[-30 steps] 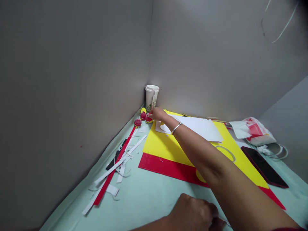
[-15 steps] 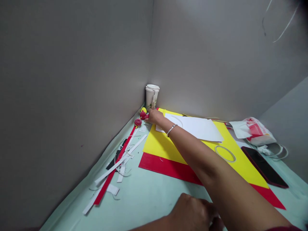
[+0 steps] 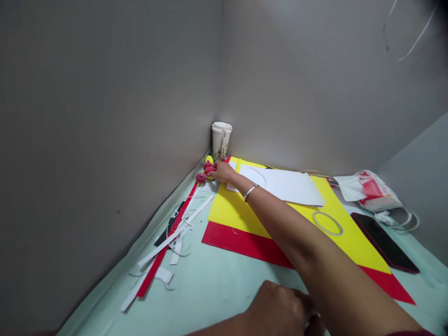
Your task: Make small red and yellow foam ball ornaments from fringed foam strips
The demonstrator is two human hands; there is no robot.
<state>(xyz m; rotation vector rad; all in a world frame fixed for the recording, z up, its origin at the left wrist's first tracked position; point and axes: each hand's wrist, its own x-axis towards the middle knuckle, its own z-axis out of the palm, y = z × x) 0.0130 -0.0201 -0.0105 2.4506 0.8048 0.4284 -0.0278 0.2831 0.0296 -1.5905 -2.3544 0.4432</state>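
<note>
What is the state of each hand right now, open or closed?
Left hand: fingers hidden, cannot be told.
Right hand: touches the small red pieces; whether it grips them cannot be told.

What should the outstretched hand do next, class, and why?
Probably pinch one piece firmly and draw it back. The right hand is stretched to the far corner, its fingertips touching the small red round pieces beside the paper cup, but a closed grip is not visible. The left hand lies close to the camera, far from them.
</note>
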